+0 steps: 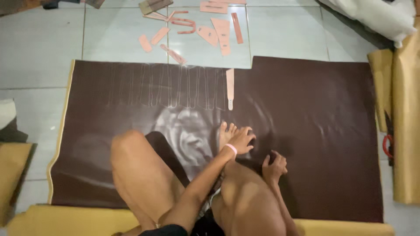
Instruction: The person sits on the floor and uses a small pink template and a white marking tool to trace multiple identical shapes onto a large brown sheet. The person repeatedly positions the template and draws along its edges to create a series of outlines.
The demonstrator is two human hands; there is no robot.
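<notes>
Glossy brown leatherette sheet (315, 131) under both hands, left (241, 140) spread flat, right (273, 168) loosely curled.

Glossy dark-brown leatherette sheet (315, 131); matt pink card templates (218, 30); smooth floor tiles (39, 39).

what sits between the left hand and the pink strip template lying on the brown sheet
Nothing visible does. Between the left hand and the pink strip template lies only bare dark brown sheet. The person's foot sits just beside the hand, not in the path.

Pale tiled floor (39, 39) under a dark brown leather sheet (315, 131), scattered pink pattern pieces (210, 26) beyond.
</notes>
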